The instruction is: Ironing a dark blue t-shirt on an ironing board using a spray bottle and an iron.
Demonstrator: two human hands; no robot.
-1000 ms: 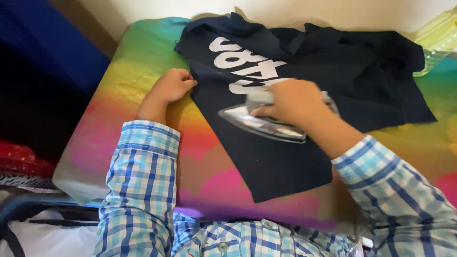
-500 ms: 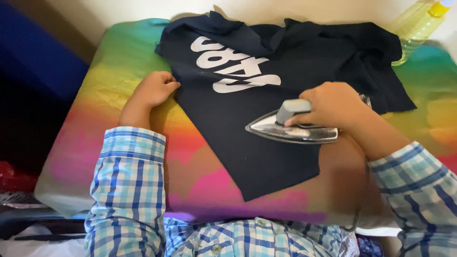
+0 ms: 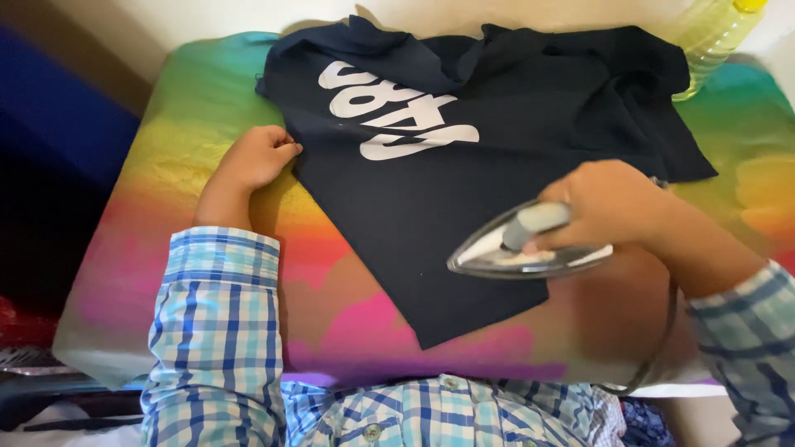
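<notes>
A dark navy T-shirt point(image 3: 464, 199) with white lettering lies spread over a rainbow-coloured ironing surface point(image 3: 166, 207). My right hand point(image 3: 613, 203) grips the handle of a silver clothes iron point(image 3: 517, 252), which rests on the shirt's lower right part with its tip pointing left. My left hand point(image 3: 257, 157) lies curled on the surface, its fingers pinching the shirt's left edge. The far half of the shirt is bunched and creased near the wall.
A yellowish clear plastic bottle point(image 3: 712, 41) stands at the far right corner. The iron's cord point(image 3: 658, 356) loops down at the near right edge. A dark blue object point(image 3: 58, 157) lies left of the board, with red and dark things below it.
My right hand has slid the iron rightward and toward me across the shirt. My left hand has kept its hold at the shirt's left edge.
</notes>
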